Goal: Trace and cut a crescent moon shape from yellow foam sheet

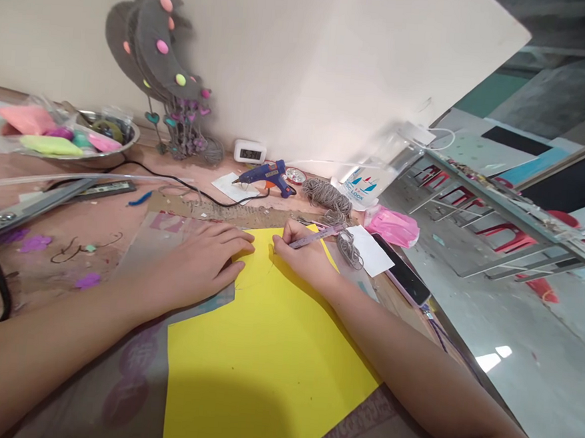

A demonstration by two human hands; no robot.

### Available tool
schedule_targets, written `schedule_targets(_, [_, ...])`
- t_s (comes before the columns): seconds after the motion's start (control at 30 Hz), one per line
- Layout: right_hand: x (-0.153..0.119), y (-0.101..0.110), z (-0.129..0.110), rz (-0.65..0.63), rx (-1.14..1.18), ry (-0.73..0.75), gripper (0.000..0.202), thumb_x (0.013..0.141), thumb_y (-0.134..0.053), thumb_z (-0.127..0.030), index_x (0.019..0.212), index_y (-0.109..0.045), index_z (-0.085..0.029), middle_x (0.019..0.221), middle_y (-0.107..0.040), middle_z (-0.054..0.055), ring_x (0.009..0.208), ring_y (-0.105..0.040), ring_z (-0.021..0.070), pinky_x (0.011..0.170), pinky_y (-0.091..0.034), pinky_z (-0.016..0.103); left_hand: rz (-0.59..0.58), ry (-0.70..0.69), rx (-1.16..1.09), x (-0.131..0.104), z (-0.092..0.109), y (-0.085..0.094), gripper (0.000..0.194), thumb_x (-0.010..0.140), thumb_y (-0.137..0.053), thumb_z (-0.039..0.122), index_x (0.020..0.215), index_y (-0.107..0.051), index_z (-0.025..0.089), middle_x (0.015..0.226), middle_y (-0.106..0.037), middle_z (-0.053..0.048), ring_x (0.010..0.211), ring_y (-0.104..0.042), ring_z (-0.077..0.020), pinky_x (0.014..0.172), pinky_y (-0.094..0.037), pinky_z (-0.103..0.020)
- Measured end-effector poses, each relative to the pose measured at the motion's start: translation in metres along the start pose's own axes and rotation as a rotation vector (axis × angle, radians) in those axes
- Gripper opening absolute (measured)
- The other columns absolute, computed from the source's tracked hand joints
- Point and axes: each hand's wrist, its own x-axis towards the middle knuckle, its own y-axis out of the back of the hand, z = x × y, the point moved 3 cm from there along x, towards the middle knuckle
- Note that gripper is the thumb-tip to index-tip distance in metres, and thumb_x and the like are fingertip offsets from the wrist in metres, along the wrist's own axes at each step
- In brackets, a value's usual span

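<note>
A large yellow sheet (241, 375) lies on the table in front of me, with a notch at its left edge and a faint curved line near its top. My right hand (303, 250) grips a pen (318, 236) over the upper part of the sheet; the pen's tip is hidden by the fingers. My left hand (209, 263) lies flat with its fingers stretched, the fingertips on the sheet's upper left edge. Under the sheet is a greyish plastic cover (140, 255) with reddish print.
Large scissors (32, 211) lie at left near a metal bowl (127, 142) of coloured clay packs. Behind the sheet are a blue glue gun (263, 177), a digital clock (250, 152) and grey yarn (327, 196). A phone (402, 270) rests at right near the table edge.
</note>
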Motion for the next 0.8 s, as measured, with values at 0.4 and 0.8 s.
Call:
schedule_targets(0.4, [-0.0012, 0.0006, -0.0001, -0.021, -0.001, 0.012, 0.027, 0.078, -0.052, -0.028, 0.062, -0.031, -0.022, 0.056, -0.031, -0.007, 0.054, -0.03, 0.0099, 0.053, -0.023, 0.026, -0.021, 0.003, 0.035, 0.0002, -0.0005, -0.0008, 0.028, 0.094, -0.046, 0.029, 0.116, -0.061, 0.021, 0.125, -0.063, -0.005, 0.121, -0.049, -0.025, 0.105, -0.036, -0.045])
schedule_targets(0.8, [-0.004, 0.0012, -0.0012, -0.051, 0.009, 0.016, 0.028, 0.078, -0.052, -0.027, 0.062, -0.03, -0.022, 0.056, -0.03, -0.007, 0.053, -0.029, 0.0094, 0.052, -0.023, 0.026, -0.026, 0.005, 0.034, 0.0, -0.0005, -0.0003, 0.029, 0.094, -0.046, 0.028, 0.116, -0.062, 0.02, 0.124, -0.063, -0.006, 0.121, -0.049, -0.0247, 0.107, -0.035, -0.045])
